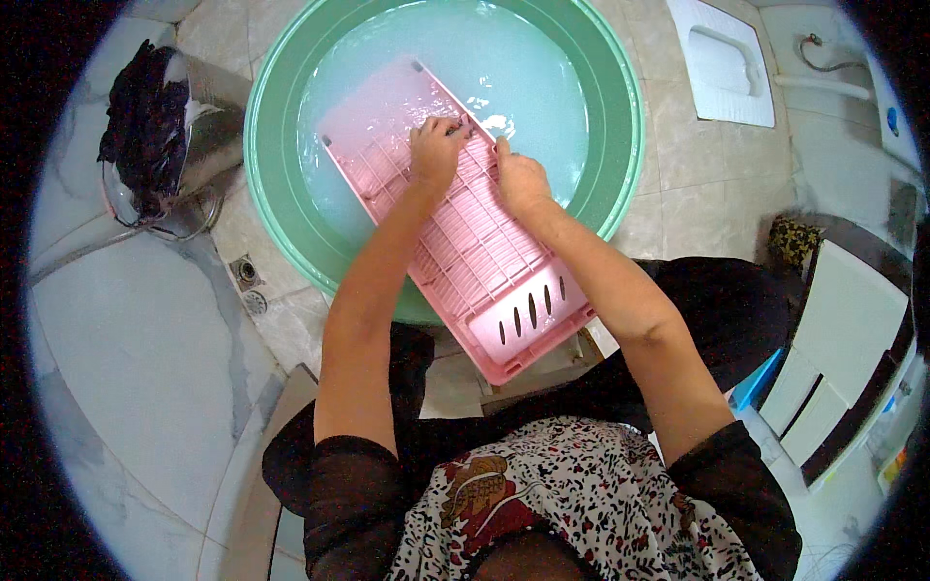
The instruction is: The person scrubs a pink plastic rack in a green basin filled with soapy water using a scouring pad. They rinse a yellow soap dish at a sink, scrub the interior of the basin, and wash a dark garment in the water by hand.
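A long pink plastic rack [484,228] with a grid of bars over a ribbed base slants out of a big green tub [274,179]. Its far end lies under cloudy, soapy water [523,58], and its near end, with several slots, rests over the tub's near rim toward my lap. My left hand [436,153] is closed on the grid near the waterline, with something small and dark showing at its fingertips that I cannot make out. Along the rack's right edge, my right hand [523,182] grips the side, thumb toward the far end.
A metal bin [213,121] with dark cloth [145,116] hanging over it stands to the left. Floor drains [247,273] lie near the tub. A white squat toilet [722,63] is set at the far right, and a pale panel [838,320] stands at the right.
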`<state>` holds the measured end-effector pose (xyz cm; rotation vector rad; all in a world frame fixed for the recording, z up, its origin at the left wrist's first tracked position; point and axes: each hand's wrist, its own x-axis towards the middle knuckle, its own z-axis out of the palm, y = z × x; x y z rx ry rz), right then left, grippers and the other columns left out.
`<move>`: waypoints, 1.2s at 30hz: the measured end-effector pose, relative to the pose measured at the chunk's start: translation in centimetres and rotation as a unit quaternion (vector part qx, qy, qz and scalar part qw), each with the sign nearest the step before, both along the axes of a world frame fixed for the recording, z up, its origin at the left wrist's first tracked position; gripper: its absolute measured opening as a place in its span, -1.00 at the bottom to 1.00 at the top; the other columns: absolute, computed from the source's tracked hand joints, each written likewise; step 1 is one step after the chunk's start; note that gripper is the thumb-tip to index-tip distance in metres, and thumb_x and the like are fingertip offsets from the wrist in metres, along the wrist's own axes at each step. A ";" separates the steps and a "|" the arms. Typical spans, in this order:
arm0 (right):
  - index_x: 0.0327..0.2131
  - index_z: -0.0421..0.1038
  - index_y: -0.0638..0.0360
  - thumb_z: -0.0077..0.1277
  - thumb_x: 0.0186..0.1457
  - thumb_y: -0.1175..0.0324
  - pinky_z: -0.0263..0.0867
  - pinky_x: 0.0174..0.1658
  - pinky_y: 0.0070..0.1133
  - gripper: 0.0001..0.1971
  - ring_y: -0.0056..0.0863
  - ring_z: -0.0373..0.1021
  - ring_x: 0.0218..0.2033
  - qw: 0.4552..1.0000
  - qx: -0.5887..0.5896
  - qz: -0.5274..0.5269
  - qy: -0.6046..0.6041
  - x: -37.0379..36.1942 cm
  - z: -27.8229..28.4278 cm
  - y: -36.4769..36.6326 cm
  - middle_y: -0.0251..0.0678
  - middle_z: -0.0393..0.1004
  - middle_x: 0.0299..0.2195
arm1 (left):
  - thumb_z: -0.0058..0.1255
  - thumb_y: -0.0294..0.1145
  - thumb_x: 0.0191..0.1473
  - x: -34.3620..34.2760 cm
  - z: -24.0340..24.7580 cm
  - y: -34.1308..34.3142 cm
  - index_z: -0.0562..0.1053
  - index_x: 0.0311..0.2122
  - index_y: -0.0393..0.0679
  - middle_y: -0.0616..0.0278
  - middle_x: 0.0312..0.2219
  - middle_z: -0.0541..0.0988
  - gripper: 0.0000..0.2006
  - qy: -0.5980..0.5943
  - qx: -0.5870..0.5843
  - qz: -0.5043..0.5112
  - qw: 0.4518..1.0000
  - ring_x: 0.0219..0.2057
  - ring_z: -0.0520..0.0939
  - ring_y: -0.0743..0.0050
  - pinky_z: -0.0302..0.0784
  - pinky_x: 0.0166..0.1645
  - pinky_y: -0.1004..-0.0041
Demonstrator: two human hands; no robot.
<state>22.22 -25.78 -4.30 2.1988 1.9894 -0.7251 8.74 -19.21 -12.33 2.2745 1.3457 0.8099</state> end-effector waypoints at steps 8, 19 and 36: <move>-0.06 0.05 0.40 -0.26 -0.07 0.49 0.33 -0.34 -0.34 -0.57 -0.11 0.41 -0.42 1.000 0.021 0.012 -0.011 0.4 -0.3 -0.3 0.07 0.42 -0.48 | -0.08 -0.33 -0.11 2.1 -1.2 0.5 0.47 -0.46 -0.09 0.26 -0.36 0.47 -0.87 -0.100 -0.016 -0.021 0.995 -0.29 0.45 0.27 0.36 -0.28 0.31; -0.05 0.07 0.43 -0.22 -0.08 0.48 0.33 -0.31 -0.35 -0.55 -0.11 0.41 -0.40 1.000 -0.001 0.006 -0.008 0.6 -0.1 -0.3 0.06 0.42 -0.45 | 0.01 -0.25 -0.11 -0.2 3.0 0.5 0.49 -0.27 0.14 0.15 -0.26 0.34 -0.79 0.151 -0.013 -0.097 0.984 -0.23 0.38 0.18 0.40 -0.35 0.26; -0.08 0.12 0.32 -0.22 -0.07 0.46 0.35 -0.43 -0.37 -0.60 -0.20 0.43 -0.50 0.998 0.025 0.021 -0.054 -0.2 -0.4 -0.1 -0.06 0.44 -0.55 | -0.11 -0.45 -0.10 0.9 1.8 1.3 0.45 -0.34 -0.11 0.09 -0.33 0.37 -0.84 0.120 -0.163 -0.050 0.978 -0.25 0.43 0.17 0.45 -0.26 0.36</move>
